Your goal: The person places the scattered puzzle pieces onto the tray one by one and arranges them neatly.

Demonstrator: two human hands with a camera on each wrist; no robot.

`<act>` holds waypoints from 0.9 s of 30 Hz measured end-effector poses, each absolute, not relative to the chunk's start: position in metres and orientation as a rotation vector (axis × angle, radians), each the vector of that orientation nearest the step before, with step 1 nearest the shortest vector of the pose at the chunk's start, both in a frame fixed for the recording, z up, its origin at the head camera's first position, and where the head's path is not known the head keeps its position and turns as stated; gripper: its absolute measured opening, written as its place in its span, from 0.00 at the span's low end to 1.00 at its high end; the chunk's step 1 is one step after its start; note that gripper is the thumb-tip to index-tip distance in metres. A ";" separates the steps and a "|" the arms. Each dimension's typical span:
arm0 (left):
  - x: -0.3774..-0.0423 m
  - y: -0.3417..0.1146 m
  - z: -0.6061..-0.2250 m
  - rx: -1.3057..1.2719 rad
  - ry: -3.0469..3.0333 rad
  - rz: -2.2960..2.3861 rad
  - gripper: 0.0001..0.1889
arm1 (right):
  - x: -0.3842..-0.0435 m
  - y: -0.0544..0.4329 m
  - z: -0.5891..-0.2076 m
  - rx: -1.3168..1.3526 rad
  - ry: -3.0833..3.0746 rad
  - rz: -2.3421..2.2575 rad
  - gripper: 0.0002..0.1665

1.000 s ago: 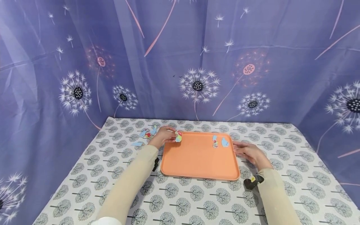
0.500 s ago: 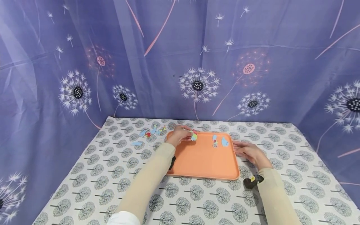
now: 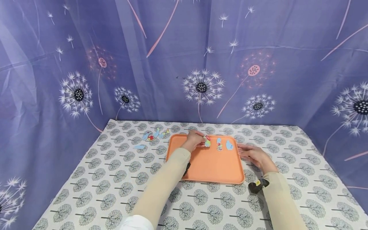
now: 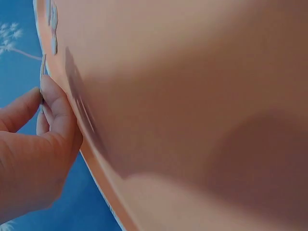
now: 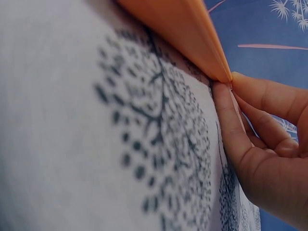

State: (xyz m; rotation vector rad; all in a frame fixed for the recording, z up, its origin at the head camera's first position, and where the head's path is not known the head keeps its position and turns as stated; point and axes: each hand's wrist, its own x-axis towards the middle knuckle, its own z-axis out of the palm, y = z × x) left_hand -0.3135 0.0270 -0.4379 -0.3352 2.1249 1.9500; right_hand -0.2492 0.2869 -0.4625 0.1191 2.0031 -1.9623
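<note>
My left hand (image 3: 194,141) is over the back of the orange tray (image 3: 201,164), pinching a flat puzzle piece (image 3: 207,141) printed in green, red and light blue. In the left wrist view this piece stands edge-on between the thumb and fingers, its printed side hidden. To its right, flat on the tray, lie a small light blue puzzle piece (image 3: 219,140), a multicoloured piece (image 3: 219,147) and a wider light blue piece (image 3: 229,145). My right hand (image 3: 254,155) holds the tray's right edge, with thumb and fingertip meeting at the rim in the right wrist view.
Several more puzzle pieces (image 3: 150,138) lie at the back left of the tree-patterned tablecloth (image 3: 109,172). A light blue strip-like piece (image 3: 139,147) lies in front of them. A purple dandelion curtain (image 3: 161,80) hangs behind the table.
My left hand has moved right across the tray with the puzzle piece, from its left edge towards the pieces lying on it. The right hand has stayed at the tray's edge.
</note>
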 end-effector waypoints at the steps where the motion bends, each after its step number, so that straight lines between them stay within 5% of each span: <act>1: -0.313 0.030 -0.438 -0.340 2.140 1.941 0.13 | -0.249 0.287 -0.463 0.120 2.000 -1.967 0.39; 27: -0.318 0.047 -0.456 -0.408 2.199 1.898 0.13 | -0.249 0.287 -0.463 0.109 2.002 -1.963 0.38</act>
